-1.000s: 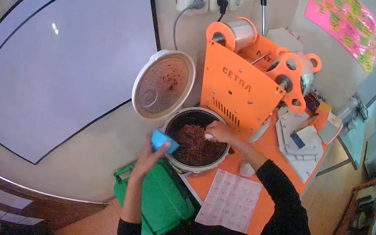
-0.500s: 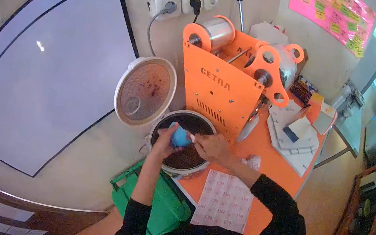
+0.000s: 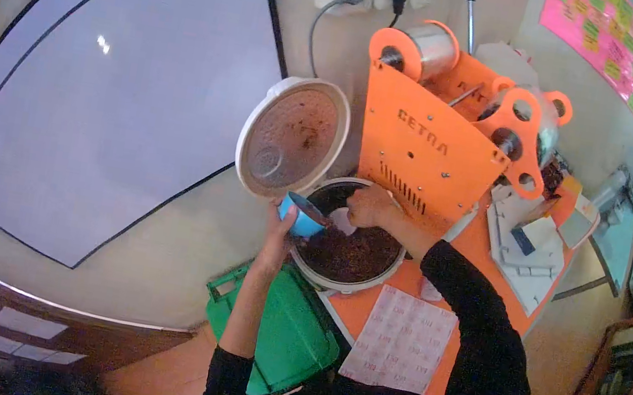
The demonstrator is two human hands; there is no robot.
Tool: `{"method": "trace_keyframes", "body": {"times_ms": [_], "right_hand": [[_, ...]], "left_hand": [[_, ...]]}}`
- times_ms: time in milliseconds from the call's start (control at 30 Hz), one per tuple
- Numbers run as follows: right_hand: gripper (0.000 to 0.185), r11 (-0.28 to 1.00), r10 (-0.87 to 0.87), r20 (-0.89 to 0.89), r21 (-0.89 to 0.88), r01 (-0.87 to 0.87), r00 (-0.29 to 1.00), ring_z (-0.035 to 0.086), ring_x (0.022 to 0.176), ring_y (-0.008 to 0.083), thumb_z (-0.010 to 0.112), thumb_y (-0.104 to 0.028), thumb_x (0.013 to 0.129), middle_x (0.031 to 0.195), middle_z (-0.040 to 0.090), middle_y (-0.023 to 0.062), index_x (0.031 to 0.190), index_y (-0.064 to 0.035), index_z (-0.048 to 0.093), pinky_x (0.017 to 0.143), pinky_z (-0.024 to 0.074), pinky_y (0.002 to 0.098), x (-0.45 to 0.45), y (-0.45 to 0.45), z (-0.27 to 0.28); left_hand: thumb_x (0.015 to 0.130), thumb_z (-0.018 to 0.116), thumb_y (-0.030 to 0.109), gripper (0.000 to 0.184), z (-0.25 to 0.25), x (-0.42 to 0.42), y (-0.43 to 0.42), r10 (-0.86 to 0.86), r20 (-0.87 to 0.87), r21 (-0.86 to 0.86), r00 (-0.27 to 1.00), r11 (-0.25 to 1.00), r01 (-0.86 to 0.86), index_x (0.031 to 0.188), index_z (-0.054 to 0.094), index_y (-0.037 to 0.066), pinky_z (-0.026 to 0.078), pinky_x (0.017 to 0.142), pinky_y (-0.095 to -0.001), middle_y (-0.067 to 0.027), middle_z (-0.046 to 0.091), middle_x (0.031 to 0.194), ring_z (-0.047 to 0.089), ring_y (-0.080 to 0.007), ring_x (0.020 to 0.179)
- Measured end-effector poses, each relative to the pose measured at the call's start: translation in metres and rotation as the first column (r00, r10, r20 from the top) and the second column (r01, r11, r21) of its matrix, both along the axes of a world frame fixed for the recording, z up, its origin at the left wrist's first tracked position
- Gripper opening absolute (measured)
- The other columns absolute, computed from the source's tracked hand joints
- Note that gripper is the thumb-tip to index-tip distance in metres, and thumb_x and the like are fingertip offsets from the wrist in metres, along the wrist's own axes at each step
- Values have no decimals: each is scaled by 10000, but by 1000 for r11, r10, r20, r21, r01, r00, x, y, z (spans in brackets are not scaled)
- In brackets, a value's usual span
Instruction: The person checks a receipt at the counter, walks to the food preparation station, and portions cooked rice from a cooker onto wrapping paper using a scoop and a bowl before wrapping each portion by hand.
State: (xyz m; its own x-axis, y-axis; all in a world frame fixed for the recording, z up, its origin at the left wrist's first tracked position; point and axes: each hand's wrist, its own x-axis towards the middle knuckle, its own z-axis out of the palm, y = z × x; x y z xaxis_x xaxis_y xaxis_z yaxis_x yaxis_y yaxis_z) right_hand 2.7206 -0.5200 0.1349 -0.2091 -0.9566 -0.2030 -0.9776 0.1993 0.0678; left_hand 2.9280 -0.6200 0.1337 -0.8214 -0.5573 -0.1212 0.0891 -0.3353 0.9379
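- While the left hand grasps a small, round blue cup, tilted over the left side of a round, white-rimmed cooking pot, the right hand clasps a flat white scoop beside it.
- Pot contents: dark reddish-brown grains, below both hands.
- Oval white-edged lid: raised, far left.
- Orange panelled machine: far right of pot.
- Pink-printed paper sheet: near right, on orange surface.
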Motion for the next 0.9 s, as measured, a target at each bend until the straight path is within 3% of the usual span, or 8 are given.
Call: {"method": "trace_keyframes", "body": {"times_ms": [233,367,467,567,667,733,800,900], "right_hand": [[325,975,-211,454,159,154,866,626,661,337,551,-316,698,710,628,221,789,-26,666,601,469,458,9,-15,-49],[263,983,67,484,118,-141,873,615,629,315,554,-265,706,656,615,193,727,-19,643,570,466,427,-8,-6,-67],[233,1000,-2,640,-4,6,768,581,537,266,541,-222,750,560,566,144,668,-16,612,511,453,397,-12,-4,-81],[252,920,-388,650,235,312,654,557,515,234,536,-228,802,543,539,100,684,-18,608,508,461,379,3,13,-37],[284,901,271,570,-433,3,776,527,421,202,540,-269,749,495,554,88,593,-42,608,417,405,368,-18,28,-61],[280,885,-361,789,120,451,497,597,645,264,568,-295,796,636,596,76,747,-27,630,614,489,360,-12,44,-23],[312,905,169,431,-423,34,886,615,646,322,549,-324,791,659,621,136,733,-28,631,620,494,410,-19,54,-50],[325,778,-227,291,-520,353,929,618,602,361,510,-331,785,635,608,202,700,-46,641,599,495,478,54,75,26]], "left_hand": [[869,515,488,696,-16,15,-8,43,0,-98,999,994,-43,1349,220,80,276,1023,-401,-130,362,1285,348,-251,1222],[870,515,486,676,-15,19,-8,51,-11,-106,999,993,-52,1337,234,85,338,976,-391,-122,377,1269,397,-238,1176],[869,515,487,648,-13,20,-9,55,-78,-62,995,996,-60,1323,248,108,414,889,-399,-116,395,1243,453,-241,1112],[864,515,498,636,-1,24,-5,94,-86,-6,992,996,-94,1306,247,128,492,756,-385,-116,420,1201,494,-248,1044],[845,547,488,585,15,28,0,29,6,36,1000,999,-29,1258,269,180,535,679,-408,-124,430,1168,525,-288,988],[846,577,433,590,6,19,-2,44,55,-42,997,998,-42,1258,242,176,551,689,-431,-125,413,1188,523,-295,996],[838,596,415,613,2,5,2,-38,102,-96,994,994,48,1266,225,180,540,690,-453,-126,403,1211,513,-302,1013],[835,614,335,576,-18,-32,27,44,304,-160,952,987,5,1236,241,158,517,692,-476,-134,416,1201,497,-293,1028]]}}
